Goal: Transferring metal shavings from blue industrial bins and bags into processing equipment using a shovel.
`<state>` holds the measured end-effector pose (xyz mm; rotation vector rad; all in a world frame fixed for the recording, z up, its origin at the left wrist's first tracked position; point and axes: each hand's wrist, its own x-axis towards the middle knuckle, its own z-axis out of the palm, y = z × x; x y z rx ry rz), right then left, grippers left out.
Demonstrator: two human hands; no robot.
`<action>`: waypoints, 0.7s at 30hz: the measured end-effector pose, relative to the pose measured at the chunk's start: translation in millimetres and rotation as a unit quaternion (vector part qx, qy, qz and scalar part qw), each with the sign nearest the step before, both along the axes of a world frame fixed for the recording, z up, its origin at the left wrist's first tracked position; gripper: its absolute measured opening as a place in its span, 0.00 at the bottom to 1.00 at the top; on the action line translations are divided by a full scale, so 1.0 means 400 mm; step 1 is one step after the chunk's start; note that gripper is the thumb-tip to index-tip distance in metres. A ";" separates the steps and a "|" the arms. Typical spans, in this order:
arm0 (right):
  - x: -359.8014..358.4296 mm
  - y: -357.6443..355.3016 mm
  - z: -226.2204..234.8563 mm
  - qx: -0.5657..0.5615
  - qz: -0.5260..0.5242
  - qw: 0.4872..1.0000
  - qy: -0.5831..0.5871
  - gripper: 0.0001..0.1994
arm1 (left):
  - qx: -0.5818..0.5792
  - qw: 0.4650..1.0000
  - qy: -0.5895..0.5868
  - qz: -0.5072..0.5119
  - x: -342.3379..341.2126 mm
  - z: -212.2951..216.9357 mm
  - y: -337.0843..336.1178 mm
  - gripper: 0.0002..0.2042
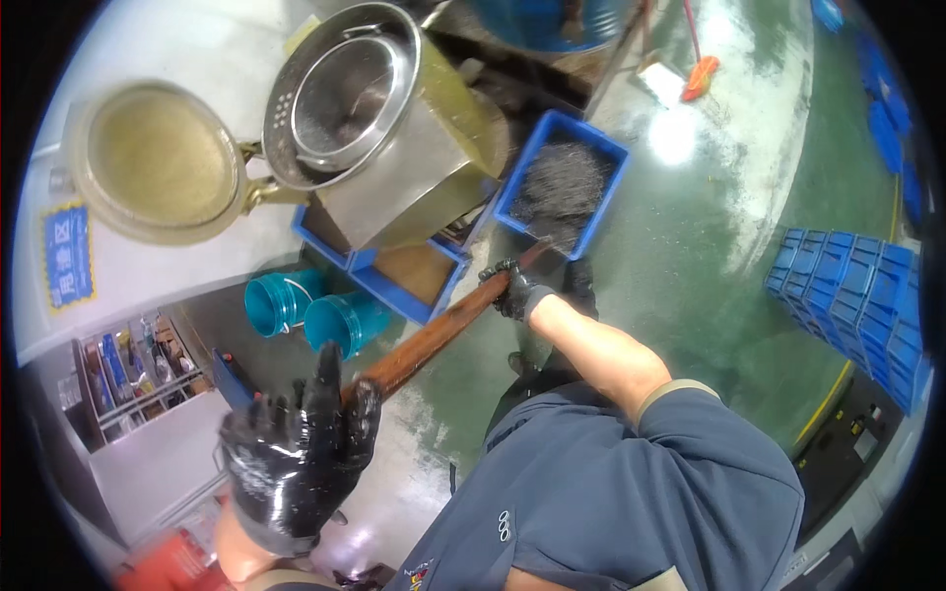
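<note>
A long brown wooden handle (434,340) slants from my left hand up toward a blue bin. My right hand (510,291), in a wet black glove, is closed around its far part. The tool's head beyond that hand is blurred, so its kind cannot be made out. My left hand (296,448), also black-gloved, has its fingers stretched out, and the handle's near end meets it between thumb and forefinger. The blue bin (510,187) on the floor holds a heap of dark grey, motion-blurred small pieces (562,187).
A metal machine (394,187) with a round steel bowl (355,98) and raised round lid (163,163) stands left of the bin. Below it are blue trays (419,313) and two teal buckets (345,320). Stacked blue crates (847,286) stand right. An orange-headed broom (700,79) lies beyond.
</note>
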<state>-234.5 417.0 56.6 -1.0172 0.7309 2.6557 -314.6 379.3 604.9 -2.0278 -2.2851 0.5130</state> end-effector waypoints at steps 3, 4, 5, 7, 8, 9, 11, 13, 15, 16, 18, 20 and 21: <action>-0.027 -0.121 0.104 0.050 0.040 0.992 -0.111 0.11 | -0.008 1.000 0.021 0.003 -0.016 -0.064 -0.247 0.17; -0.026 -0.146 0.126 0.047 0.041 0.990 -0.128 0.09 | -0.025 0.999 0.011 0.035 -0.010 -0.103 -0.329 0.17; -0.015 -0.175 0.111 0.052 0.048 0.990 -0.121 0.09 | -0.042 0.997 0.002 0.065 0.002 -0.133 -0.403 0.17; 0.014 -0.228 0.032 0.123 0.045 0.991 -0.002 0.07 | -0.087 0.983 -0.040 0.158 0.033 -0.207 -0.548 0.19; 0.000 -0.261 0.053 0.124 0.098 0.984 -0.077 0.04 | -0.083 0.978 -0.041 0.186 0.048 -0.238 -0.619 0.19; 0.015 -0.264 0.031 0.131 0.101 0.983 -0.084 0.04 | -0.070 0.975 -0.057 0.202 0.058 -0.291 -0.668 0.19; 0.050 -0.304 -0.019 0.135 0.150 0.967 -0.152 0.04 | -0.076 0.965 -0.089 0.235 0.087 -0.375 -0.755 0.18; 0.063 -0.335 -0.087 0.160 0.132 0.967 -0.147 0.04 | -0.062 0.961 -0.112 0.245 0.111 -0.443 -0.830 0.17; 0.050 -0.350 -0.137 0.186 0.146 0.964 -0.119 0.04 | -0.023 0.954 -0.129 0.270 0.119 -0.521 -0.882 0.17; 0.049 -0.356 -0.170 0.188 0.154 0.962 -0.122 0.04 | -0.021 0.951 -0.133 0.278 0.119 -0.568 -0.902 0.17; 0.054 -0.351 -0.248 0.211 0.157 0.948 -0.180 0.05 | 0.007 0.935 -0.180 0.306 0.117 -0.689 -0.938 0.17; 0.087 -0.295 -0.350 0.215 0.149 0.952 -0.157 0.05 | -0.001 0.927 -0.201 0.316 0.133 -0.813 -0.957 0.18; 0.116 -0.263 -0.399 0.214 0.137 0.958 -0.130 0.05 | -0.023 0.922 -0.215 0.322 0.148 -0.863 -0.951 0.19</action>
